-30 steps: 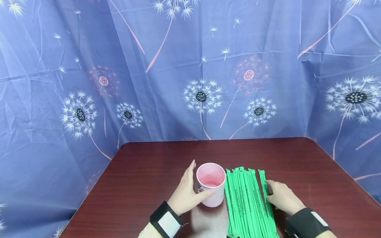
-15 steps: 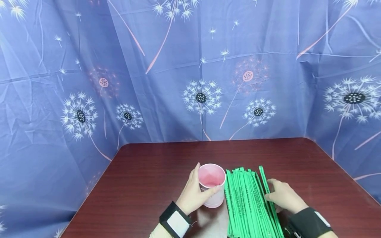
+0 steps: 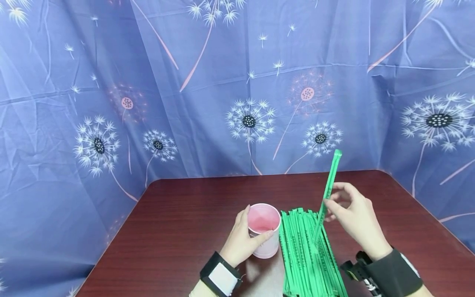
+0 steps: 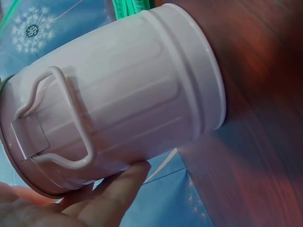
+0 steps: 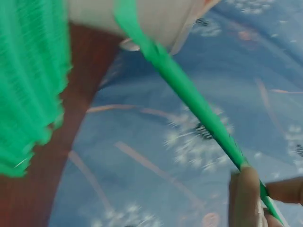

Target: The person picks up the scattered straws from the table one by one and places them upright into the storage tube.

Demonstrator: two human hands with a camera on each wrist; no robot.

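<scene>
So at the back we've got a big blue cloth point(image 3: 200, 136) with dandelions all over it, hanging past the far edge of a reddish-brown table point(image 3: 185, 222). Filling the middle is a pile of green sticks point(image 3: 306, 255) laid side by side, and it sits right between the pink cup point(image 3: 270, 248) and our right wristband point(image 3: 393, 272). The cup is upright, just left of the pile. Our left hand point(image 3: 241, 244) is wrapped round its side, thumb across the front, so part of the wall is covered; the left wrist view shows a looped handle point(image 4: 75, 113). Our right hand point(image 3: 356, 214) pinches a single green stick point(image 3: 331, 179), tilted above the pile; we can't tell if its lower end touches.
</scene>
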